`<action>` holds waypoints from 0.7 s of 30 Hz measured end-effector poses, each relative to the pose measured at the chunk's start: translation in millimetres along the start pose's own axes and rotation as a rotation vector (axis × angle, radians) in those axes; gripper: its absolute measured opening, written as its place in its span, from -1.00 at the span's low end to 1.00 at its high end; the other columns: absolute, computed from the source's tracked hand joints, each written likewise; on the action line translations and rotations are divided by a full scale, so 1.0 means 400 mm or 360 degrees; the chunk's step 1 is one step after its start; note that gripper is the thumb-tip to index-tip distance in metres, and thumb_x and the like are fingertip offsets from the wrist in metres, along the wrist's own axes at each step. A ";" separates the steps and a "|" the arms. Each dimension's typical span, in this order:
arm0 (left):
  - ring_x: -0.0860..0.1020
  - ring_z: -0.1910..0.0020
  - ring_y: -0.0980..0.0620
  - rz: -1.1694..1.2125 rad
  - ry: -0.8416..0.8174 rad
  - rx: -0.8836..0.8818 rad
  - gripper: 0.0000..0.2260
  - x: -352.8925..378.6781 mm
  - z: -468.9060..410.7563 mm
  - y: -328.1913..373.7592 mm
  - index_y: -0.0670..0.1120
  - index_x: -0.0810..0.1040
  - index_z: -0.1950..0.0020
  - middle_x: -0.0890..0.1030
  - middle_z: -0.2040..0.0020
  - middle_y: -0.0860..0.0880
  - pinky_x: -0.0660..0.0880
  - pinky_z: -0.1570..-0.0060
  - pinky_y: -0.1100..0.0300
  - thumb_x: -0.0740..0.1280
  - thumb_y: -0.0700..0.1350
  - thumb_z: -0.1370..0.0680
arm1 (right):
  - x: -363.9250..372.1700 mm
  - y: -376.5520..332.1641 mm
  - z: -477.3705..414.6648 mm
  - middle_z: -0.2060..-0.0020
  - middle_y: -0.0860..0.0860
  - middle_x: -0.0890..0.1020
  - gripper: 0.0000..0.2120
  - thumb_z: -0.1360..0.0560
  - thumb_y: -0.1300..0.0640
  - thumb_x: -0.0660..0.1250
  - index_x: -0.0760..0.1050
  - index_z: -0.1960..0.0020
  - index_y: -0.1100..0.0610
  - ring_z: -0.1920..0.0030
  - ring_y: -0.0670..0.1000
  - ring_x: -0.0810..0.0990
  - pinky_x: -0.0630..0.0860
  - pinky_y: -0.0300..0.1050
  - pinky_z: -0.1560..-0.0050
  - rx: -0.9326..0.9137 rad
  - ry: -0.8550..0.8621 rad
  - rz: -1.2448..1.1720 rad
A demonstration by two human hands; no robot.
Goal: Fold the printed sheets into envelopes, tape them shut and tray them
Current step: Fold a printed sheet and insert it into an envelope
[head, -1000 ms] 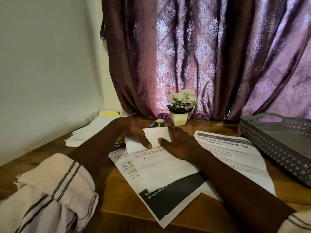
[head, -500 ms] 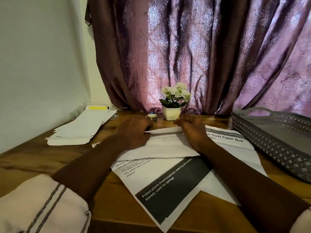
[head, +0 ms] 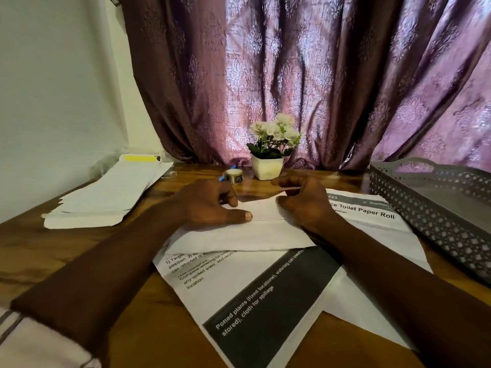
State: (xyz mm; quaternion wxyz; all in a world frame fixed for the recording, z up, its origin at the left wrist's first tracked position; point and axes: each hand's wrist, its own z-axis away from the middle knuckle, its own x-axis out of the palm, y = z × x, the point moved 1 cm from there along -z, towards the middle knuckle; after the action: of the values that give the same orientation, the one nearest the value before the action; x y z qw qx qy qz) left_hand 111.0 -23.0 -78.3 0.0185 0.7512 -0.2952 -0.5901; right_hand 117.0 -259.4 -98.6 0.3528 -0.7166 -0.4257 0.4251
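Observation:
A white folded sheet (head: 239,236) lies in the middle of the wooden table, on top of two printed sheets. One printed sheet (head: 252,301) has a dark band; the other (head: 372,216) reads "Toilet Paper Roll". My left hand (head: 210,205) holds the folded sheet's far left part, thumb laid on top and fingers curled at the far edge. My right hand (head: 300,201) pinches the raised far right flap of the same sheet. A tape roll (head: 233,177) stands just beyond my left hand. The grey perforated tray (head: 438,203) sits at the right.
A stack of white folded papers (head: 106,197) lies at the left by the wall. A small white pot of flowers (head: 268,166) stands at the back, before the purple curtain. A blue pen (head: 221,177) peeks out beside the tape.
The top of the sheet has been folded down towards me. Both hands have moved to its far edge, and my right hand now lifts a flap there.

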 end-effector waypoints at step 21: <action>0.68 0.00 0.05 0.0225 0.0555 0.0221 -0.79 -0.049 -0.004 -0.025 -0.01 0.74 -0.09 0.75 0.01 0.06 0.57 -0.11 0.08 0.47 -0.01 -0.48 | -0.007 -0.080 0.021 0.07 0.25 0.73 -0.87 -0.50 0.43 0.39 0.66 0.01 0.28 0.09 0.16 0.71 0.69 0.09 0.00 0.0310 0.0102 -0.1270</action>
State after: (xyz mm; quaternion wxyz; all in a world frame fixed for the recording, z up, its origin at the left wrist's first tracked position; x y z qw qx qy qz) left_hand 113.9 -6.3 -64.5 0.0589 0.8189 -0.3795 -0.4265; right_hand 98.6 -248.4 -73.0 0.5692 -0.4714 -0.6168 0.2708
